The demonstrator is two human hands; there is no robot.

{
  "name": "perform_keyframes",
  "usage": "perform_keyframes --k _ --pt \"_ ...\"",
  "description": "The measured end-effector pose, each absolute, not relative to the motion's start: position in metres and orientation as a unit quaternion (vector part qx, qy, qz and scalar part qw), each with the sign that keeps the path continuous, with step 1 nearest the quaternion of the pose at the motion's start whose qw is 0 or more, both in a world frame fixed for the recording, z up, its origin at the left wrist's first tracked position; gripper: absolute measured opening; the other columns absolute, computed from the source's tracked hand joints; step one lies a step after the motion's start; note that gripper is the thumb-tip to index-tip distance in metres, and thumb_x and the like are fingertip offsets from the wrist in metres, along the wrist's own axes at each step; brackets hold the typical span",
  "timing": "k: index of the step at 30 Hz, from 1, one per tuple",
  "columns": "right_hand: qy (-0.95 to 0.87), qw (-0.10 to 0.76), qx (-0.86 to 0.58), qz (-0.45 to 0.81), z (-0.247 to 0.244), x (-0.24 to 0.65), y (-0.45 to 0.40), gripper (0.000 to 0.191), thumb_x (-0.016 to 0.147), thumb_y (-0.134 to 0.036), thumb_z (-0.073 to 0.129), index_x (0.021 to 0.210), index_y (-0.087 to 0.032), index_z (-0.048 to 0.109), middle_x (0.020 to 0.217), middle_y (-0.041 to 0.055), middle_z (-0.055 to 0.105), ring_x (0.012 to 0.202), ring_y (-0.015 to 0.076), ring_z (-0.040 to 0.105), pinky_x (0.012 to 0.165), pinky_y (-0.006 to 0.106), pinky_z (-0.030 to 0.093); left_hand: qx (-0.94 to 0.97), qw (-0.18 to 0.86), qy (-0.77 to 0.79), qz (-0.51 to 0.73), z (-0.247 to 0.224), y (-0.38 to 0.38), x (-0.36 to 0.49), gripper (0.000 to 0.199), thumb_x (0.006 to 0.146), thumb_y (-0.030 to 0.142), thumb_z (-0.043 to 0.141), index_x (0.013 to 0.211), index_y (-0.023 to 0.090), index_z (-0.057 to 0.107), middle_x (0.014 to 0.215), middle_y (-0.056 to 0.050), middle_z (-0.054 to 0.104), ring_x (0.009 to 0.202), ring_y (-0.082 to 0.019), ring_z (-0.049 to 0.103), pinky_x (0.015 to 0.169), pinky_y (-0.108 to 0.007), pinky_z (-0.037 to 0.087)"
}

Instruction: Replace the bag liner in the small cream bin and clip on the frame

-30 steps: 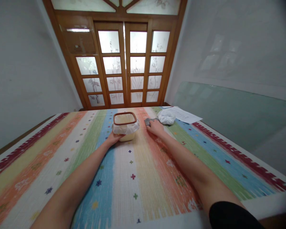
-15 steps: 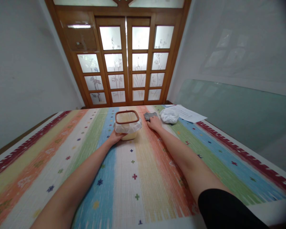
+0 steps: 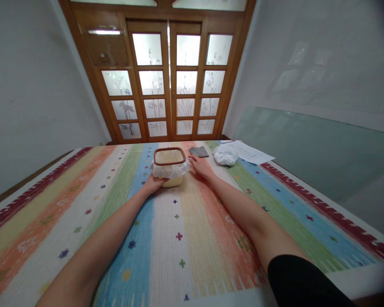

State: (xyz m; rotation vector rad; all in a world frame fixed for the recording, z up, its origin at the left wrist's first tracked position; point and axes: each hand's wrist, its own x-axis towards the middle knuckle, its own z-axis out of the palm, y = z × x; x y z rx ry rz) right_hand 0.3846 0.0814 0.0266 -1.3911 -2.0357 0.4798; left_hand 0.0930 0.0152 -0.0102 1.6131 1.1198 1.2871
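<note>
Two bare arms reach over a table (image 3: 235, 297), both cut off low in the view. A black sleeve (image 3: 307, 279) covers the upper right arm, and a striped tablecloth (image 3: 166, 256) runs beneath, its near fringe partly hidden by the arms.

From where I stand, the left hand (image 3: 154, 184) lies against the lower left side of a small bin (image 3: 172, 182), its fingers out of sight around the side; how firmly they press I cannot tell. The right hand (image 3: 201, 167) rests low on the cloth just right of the bin, fingers loosely outstretched and pinching nothing I can see; whether the tips touch the bin's liner (image 3: 170, 171) is hard to make out.

The bin stands upright near the table's far end, between the hands. Its body is pale yellow, boxy with rounded corners, and its reddish-brown rim (image 3: 169, 163) frames the mouth. The thin, whitish liner hangs crumpled outside, hiding much of the wall; the bottom inside cannot be seen.

Just beyond the right fingertips lies a flat gray rag (image 3: 199, 152). Right of it sits a bunched white bag (image 3: 225, 155), covering part of a printed paper (image 3: 249, 152) whose lines are too small to read. A pale green panel (image 3: 307, 145) leans behind, running out of view at right. Farthest off, wooden doors (image 3: 151, 82) hold frosted panes, their plant designs faint against the light.
</note>
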Motion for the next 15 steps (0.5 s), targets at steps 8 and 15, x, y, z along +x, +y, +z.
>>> perform_keyframes --k 8,15 --pt "-0.743 0.403 -0.374 0.381 0.007 0.358 0.019 0.087 0.087 -0.063 0.069 0.160 -0.025 0.041 0.158 0.0167 0.056 0.138 0.0317 0.060 0.114 0.052 0.049 0.703 0.319 0.446 0.453 -0.006 0.009 0.099 0.062 0.075 0.050 0.085 0.125 0.017 0.071 0.130 -0.017 0.072 0.133 -0.042 0.060 0.121 -0.054 0.040" --pt "-0.740 0.410 -0.447 0.291 0.008 0.359 0.034 0.092 0.086 -0.056 0.073 0.164 -0.027 0.034 0.161 0.0161 0.053 0.143 0.0277 0.057 0.115 0.051 0.050 0.765 0.292 0.418 0.395 0.001 0.001 0.095 0.065 0.082 0.040 0.076 0.143 0.023 0.061 0.139 -0.013 0.070 0.127 -0.036 0.064 0.119 -0.053 0.041"
